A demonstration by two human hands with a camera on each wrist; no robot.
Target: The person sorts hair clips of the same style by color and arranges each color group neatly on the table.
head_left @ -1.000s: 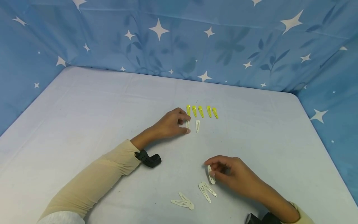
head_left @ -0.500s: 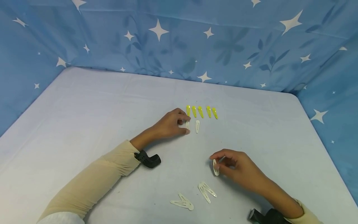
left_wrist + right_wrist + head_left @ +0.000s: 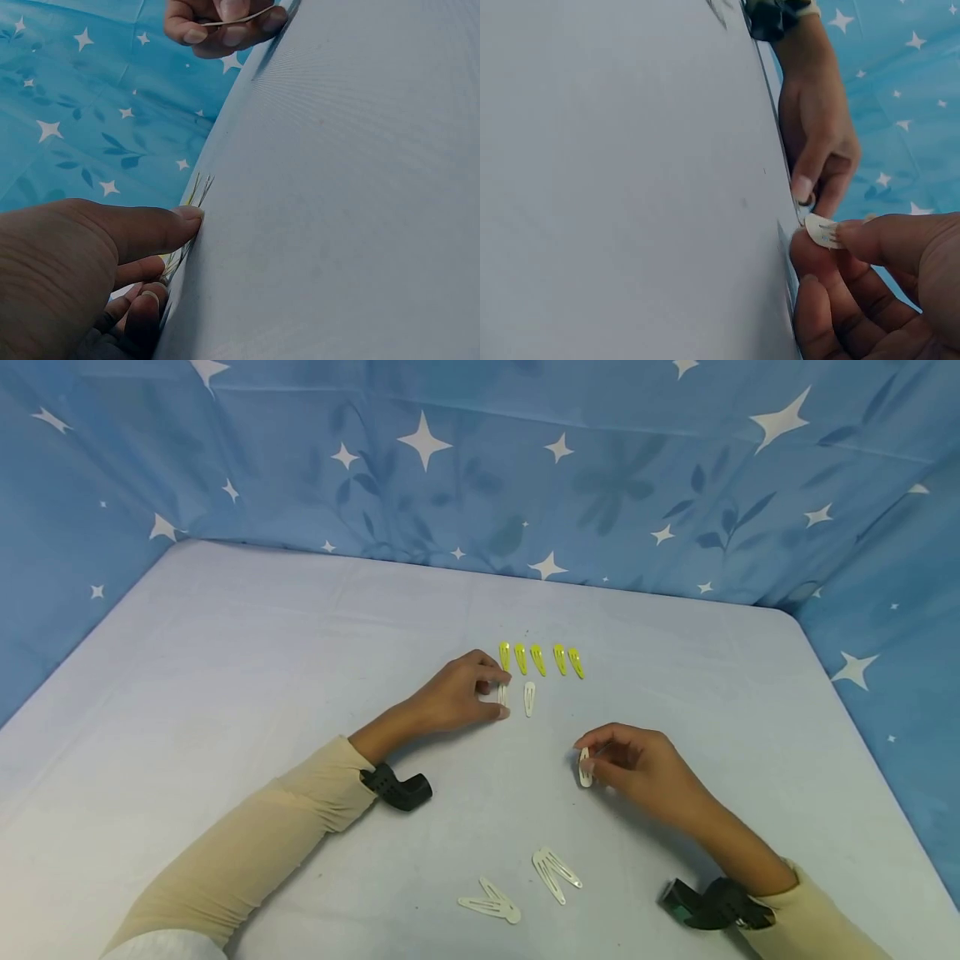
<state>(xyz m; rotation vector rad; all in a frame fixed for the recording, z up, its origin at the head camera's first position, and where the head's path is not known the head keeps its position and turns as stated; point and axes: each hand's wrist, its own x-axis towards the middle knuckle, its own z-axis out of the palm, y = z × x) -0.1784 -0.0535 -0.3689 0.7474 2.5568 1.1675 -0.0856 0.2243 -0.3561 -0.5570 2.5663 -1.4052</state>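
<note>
Between the thumb and fingertips of your right hand (image 3: 641, 766) you pinch a white snap hair clip (image 3: 585, 774), its long side slanting away from you. Your left hand (image 3: 456, 695) reaches farther over the table, thumb and forefinger bent and set a little apart at either end of a second white clip (image 3: 502, 696); whether they press on it, you cannot tell from these views. Just to the right of that one lies a third white clip (image 3: 529, 700). Right beyond these runs a row of five yellow clips (image 3: 537, 661), the leftmost near your left forefinger. Closer to you lie a left white pair (image 3: 491, 906) and a right white pair (image 3: 548, 875), each overlapping into a V. Black wrist cameras (image 3: 401, 790) sit at your beige sleeves (image 3: 300, 802). Under everything spreads a white tablecloth (image 3: 360, 635), backed by a blue star-patterned curtain (image 3: 487, 468).
</note>
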